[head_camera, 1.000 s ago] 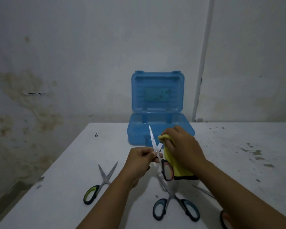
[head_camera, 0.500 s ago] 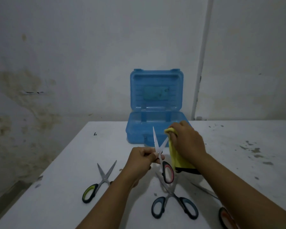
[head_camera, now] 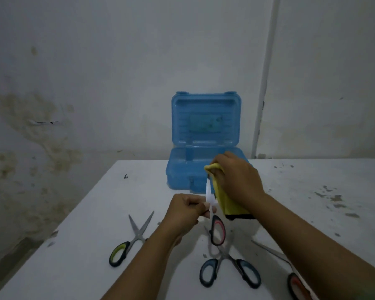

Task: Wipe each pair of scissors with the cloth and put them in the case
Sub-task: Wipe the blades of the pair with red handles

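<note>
My left hand (head_camera: 187, 210) pinches a pair of red-handled scissors (head_camera: 217, 229) near the pivot, blades pointing up, one red loop hanging below. My right hand (head_camera: 239, 177) grips a yellow cloth (head_camera: 230, 205) wrapped over the upper part of the blades. Behind the hands, the blue plastic case (head_camera: 183, 169) stands open on the white table (head_camera: 95, 213), lid upright. Green-handled scissors (head_camera: 129, 242) lie to the left, blue-handled scissors (head_camera: 228, 269) lie in front. Another red-handled pair (head_camera: 295, 284) is partly hidden under my right forearm.
A stained wall rises just behind the table, with a white pipe (head_camera: 264, 83) running down it to the right of the case. Dark specks and smudges (head_camera: 331, 198) mark the right side of the tabletop. The table's left edge drops off to the floor.
My right hand has slid the yellow cloth upward along the blades toward the tips. The left hand keeps its hold on the scissors. The camera view shifted slightly.
</note>
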